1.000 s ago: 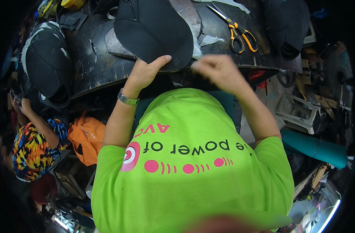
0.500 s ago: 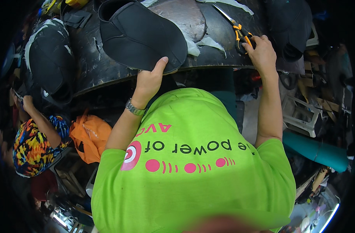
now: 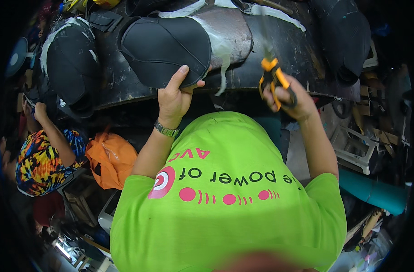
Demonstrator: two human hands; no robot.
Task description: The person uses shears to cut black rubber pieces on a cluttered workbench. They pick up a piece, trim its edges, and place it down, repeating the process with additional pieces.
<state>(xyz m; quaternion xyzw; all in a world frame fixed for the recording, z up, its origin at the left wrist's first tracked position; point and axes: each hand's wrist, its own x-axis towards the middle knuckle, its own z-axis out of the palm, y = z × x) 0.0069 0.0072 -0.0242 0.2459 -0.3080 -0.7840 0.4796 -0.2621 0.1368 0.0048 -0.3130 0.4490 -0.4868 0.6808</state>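
My left hand (image 3: 174,97) grips the near right edge of a rounded black fabric piece (image 3: 166,52) with sewn seams, its thumb on top. The piece lies over the dark table's front edge. In my right hand (image 3: 294,97) is a pair of scissors (image 3: 271,75) with orange and black handles, raised off the table. Motion smears the blades, which point away from me; I cannot make out how far apart they are. A frayed white strip (image 3: 223,68) hangs beside the black piece, near the worn brownish panel (image 3: 236,34).
Black shaped pieces lie at left (image 3: 73,61) and right (image 3: 343,41) of the table (image 3: 111,86). White scraps (image 3: 279,15) lie at the back. A co-worker's hand (image 3: 40,111) is at far left. An orange bag (image 3: 111,158) and a pale plastic stool (image 3: 356,149) flank me.
My right hand has lifted the scissors off the table and brought them left and toward me. The black piece has turned under my left hand, whose fingers now wrap its edge.
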